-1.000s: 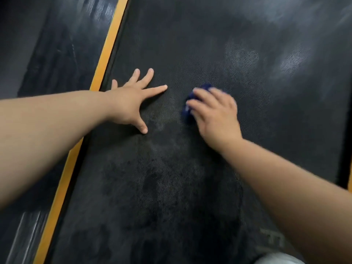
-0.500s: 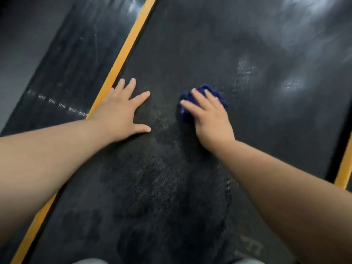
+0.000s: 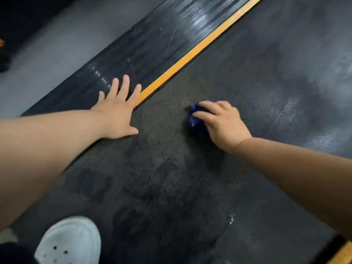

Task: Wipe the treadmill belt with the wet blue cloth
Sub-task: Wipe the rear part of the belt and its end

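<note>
The black textured treadmill belt (image 3: 238, 77) fills most of the view, with darker damp patches near me and pale sheen farther off. My right hand (image 3: 221, 122) grips a bunched dark blue cloth (image 3: 195, 119) and presses it onto the belt at centre. Only the cloth's left part shows past my fingers. My left hand (image 3: 119, 111) lies flat with fingers spread across the belt's left edge, covering the orange stripe (image 3: 190, 54) and reaching onto the side rail.
A ribbed black side rail (image 3: 148, 42) runs along the left, with grey floor (image 3: 47, 54) beyond it. A white shoe (image 3: 70, 242) stands on the belt at the bottom left. Another orange stripe (image 3: 342, 254) shows at the bottom right corner.
My left hand has slid left off the belt onto the orange stripe and rail. The view has swung left, and the shoe has come into sight. My right hand still holds the cloth on the belt.
</note>
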A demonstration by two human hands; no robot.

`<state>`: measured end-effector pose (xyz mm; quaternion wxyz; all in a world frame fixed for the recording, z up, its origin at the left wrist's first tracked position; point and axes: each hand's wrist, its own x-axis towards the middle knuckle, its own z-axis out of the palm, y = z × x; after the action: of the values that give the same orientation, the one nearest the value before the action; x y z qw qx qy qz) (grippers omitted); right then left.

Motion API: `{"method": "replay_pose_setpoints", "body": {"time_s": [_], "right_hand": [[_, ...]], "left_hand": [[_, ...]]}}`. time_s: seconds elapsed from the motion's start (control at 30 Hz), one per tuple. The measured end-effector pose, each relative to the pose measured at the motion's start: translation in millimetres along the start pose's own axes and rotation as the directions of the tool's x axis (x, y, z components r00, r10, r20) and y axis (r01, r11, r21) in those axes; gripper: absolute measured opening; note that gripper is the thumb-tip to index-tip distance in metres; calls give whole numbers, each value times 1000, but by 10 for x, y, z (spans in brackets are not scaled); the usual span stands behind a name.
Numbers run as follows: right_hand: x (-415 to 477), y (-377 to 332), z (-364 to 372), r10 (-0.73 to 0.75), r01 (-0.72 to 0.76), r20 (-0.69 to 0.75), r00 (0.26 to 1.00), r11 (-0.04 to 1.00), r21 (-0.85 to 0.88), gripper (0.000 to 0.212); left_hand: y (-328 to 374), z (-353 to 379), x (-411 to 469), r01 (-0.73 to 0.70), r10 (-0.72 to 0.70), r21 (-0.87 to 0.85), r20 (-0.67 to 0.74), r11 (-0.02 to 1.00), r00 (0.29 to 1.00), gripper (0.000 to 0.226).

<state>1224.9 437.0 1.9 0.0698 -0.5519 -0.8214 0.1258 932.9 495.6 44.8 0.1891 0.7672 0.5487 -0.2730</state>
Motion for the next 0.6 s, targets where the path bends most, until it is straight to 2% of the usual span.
{"method": "replay_pose_setpoints", "body": {"time_s": [0.07, 0.13, 0.27, 0.33, 0.37, 0.4, 0.43, 0.5, 0.53, 0.57, 0.6], "right_hand": [[27, -87, -33, 148, -145, -67, 987, 989, 42, 31], [-66, -292, 33, 183, -174, -86, 979, 979, 104, 31], [-278, -417, 201, -95, 101, -57, 994, 988, 114, 30], [-162, -257, 177, -228, 230, -65, 972, 972, 38, 29], [-84, -179, 153, -238, 238, -99, 966, 971, -11, 28], [1, -88, 121, -168, 164, -150, 974, 986, -38, 29], [92, -2, 76, -12, 7, -209, 978, 1000, -27, 29], [272, 89, 23, 332, -335, -287, 899, 941, 38, 31], [308, 23, 29, 399, -401, -291, 869, 914, 57, 31], [291, -103, 76, 368, -369, -282, 886, 928, 51, 31], [229, -278, 147, 269, -265, -263, 927, 963, 49, 31]], "left_hand": [[11, 2, 4, 17, -17, -1, 15, 1000, 1000, 121], [24, -6, -1, 17, -17, -5, 12, 1000, 1000, 111], [-57, -22, 2, 15, -16, -50, -21, 999, 1000, 74], [-127, -44, 15, -1, 0, -22, -47, 1000, 999, 69], [-147, -50, 21, -12, 12, -1, -54, 1000, 998, 70], [-150, -58, 24, -20, 21, 16, -54, 1000, 998, 71], [-148, -59, 26, -22, 23, 24, -57, 999, 998, 73], [-130, -52, 24, -8, 11, 32, -80, 999, 997, 77], [-126, -42, 24, -7, 10, 35, -95, 999, 995, 78], [-114, -36, 21, -6, 10, 37, -109, 999, 994, 78], [-106, -25, 22, -1, 6, 41, -122, 999, 992, 78]]}}
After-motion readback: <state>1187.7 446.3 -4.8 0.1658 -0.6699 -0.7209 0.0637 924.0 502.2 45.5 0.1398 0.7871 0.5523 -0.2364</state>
